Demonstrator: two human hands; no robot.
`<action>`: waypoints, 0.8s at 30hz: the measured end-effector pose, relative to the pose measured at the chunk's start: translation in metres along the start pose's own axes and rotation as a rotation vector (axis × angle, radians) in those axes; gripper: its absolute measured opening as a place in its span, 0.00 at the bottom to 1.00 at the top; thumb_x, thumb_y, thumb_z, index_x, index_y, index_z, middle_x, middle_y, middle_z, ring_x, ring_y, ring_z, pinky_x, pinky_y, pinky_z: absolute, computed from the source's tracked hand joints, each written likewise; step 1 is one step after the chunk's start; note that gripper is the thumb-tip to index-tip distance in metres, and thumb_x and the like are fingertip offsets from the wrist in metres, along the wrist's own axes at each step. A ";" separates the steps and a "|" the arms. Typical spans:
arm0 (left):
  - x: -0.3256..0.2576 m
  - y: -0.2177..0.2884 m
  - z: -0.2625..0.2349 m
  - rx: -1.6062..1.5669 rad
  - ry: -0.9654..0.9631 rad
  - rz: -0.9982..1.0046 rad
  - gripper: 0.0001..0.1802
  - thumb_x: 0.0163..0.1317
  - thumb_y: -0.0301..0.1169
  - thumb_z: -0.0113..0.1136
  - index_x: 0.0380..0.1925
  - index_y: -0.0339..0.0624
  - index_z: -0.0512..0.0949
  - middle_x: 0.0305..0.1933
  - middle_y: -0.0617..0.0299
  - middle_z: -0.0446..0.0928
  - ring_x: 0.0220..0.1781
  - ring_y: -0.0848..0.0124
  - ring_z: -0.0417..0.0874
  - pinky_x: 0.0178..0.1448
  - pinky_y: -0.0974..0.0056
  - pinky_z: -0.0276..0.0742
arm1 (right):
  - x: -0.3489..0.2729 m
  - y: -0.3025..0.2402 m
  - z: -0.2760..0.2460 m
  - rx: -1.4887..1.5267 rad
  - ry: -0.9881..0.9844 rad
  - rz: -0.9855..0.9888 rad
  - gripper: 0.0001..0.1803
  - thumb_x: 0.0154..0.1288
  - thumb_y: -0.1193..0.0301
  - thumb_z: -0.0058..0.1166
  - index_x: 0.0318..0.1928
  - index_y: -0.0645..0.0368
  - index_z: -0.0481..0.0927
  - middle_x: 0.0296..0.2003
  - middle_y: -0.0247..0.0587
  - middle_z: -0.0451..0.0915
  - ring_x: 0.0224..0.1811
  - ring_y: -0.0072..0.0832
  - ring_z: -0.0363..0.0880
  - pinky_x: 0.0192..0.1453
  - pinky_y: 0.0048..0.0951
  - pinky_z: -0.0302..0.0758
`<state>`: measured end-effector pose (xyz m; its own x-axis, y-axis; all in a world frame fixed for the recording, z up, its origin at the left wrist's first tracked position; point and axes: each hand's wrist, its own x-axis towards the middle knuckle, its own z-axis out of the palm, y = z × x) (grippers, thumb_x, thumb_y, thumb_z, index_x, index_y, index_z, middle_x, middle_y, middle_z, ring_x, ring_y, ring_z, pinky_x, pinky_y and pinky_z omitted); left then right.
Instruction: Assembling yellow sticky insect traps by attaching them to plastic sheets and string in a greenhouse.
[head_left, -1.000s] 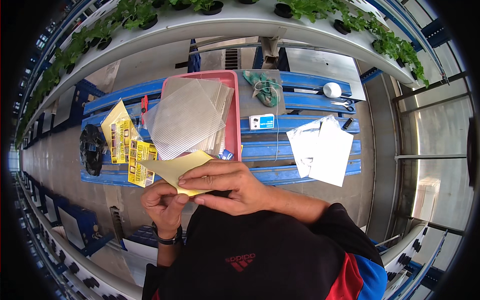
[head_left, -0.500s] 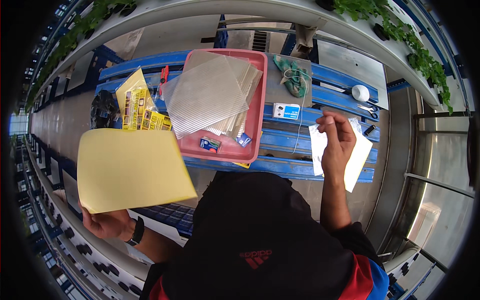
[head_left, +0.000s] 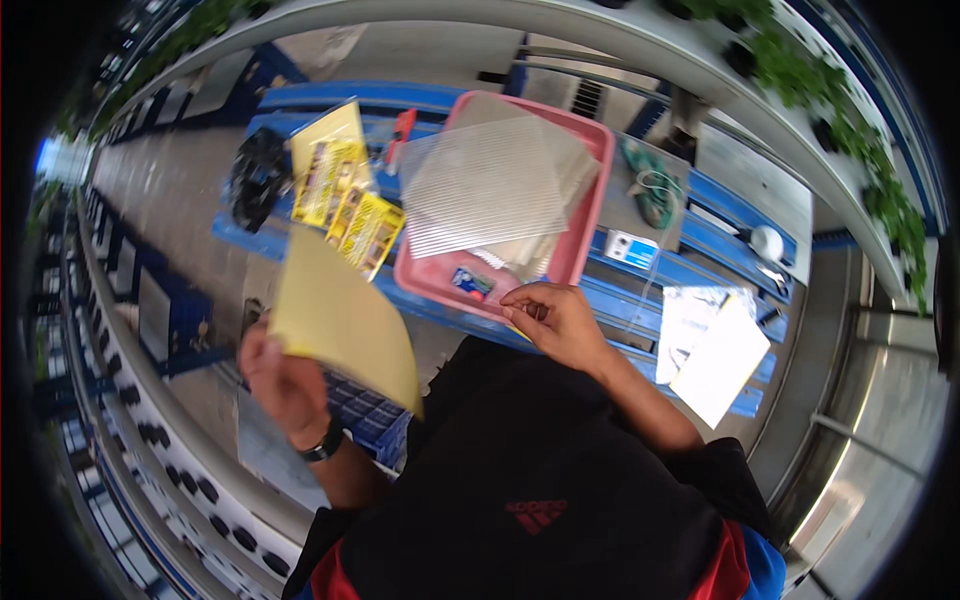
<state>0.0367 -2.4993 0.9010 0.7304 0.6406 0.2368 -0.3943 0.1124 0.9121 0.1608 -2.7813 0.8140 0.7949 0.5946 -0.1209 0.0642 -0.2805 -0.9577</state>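
Fingers of your left hand (head_left: pixel 285 380) pinch the lower left edge of the plain yellow sheet (head_left: pixel 340 322), whose lower corner hides behind your dark shirt. Your right hand (head_left: pixel 555 318) curls at the near rim of the pink tray (head_left: pixel 590 215) on the blue bench (head_left: pixel 700 250); whether those fingers grip anything you cannot tell. Ribbed clear sheets (head_left: pixel 495 185) fill the tray.

The yellow sheet (head_left: pixel 345 320) looks like matt, smooth paper. The pink tray (head_left: pixel 590 215) is glossy plastic, holding clear ribbed plastic sheets (head_left: pixel 495 185). The white papers (head_left: pixel 715 350) are matt. The blue bench (head_left: pixel 690 300) looks like painted metal.
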 end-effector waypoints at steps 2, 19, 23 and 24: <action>-0.002 -0.013 0.018 0.048 -0.195 -0.020 0.04 0.62 0.23 0.53 0.32 0.33 0.75 0.40 0.53 0.76 0.41 0.70 0.74 0.50 0.65 0.69 | 0.004 -0.038 0.005 0.079 -0.016 -0.154 0.12 0.59 0.73 0.64 0.44 0.61 0.84 0.36 0.43 0.84 0.34 0.31 0.82 0.38 0.29 0.76; 0.005 -0.044 0.075 -0.077 -0.482 -0.020 0.11 0.65 0.24 0.60 0.44 0.27 0.75 0.43 0.57 0.76 0.42 0.77 0.75 0.47 0.72 0.70 | 0.032 -0.094 0.022 0.182 0.106 -0.465 0.14 0.59 0.79 0.63 0.47 0.62 0.85 0.49 0.47 0.83 0.52 0.36 0.83 0.55 0.30 0.77; 0.010 -0.047 0.065 0.001 -0.507 -0.003 0.10 0.65 0.22 0.57 0.43 0.27 0.75 0.40 0.58 0.76 0.41 0.77 0.76 0.46 0.72 0.72 | 0.033 -0.099 0.025 0.163 0.120 -0.493 0.14 0.58 0.79 0.63 0.47 0.62 0.85 0.49 0.46 0.83 0.50 0.36 0.83 0.55 0.31 0.77; 0.011 -0.047 0.064 0.021 -0.522 -0.001 0.10 0.65 0.22 0.57 0.43 0.27 0.75 0.39 0.58 0.76 0.40 0.77 0.76 0.45 0.72 0.72 | 0.034 -0.100 0.025 0.096 0.148 -0.550 0.15 0.57 0.79 0.63 0.46 0.61 0.86 0.49 0.46 0.83 0.49 0.36 0.83 0.54 0.31 0.77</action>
<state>0.0984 -2.5461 0.8819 0.9139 0.1757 0.3660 -0.3857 0.0943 0.9178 0.1664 -2.7145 0.8994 0.7365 0.5202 0.4324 0.4419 0.1140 -0.8898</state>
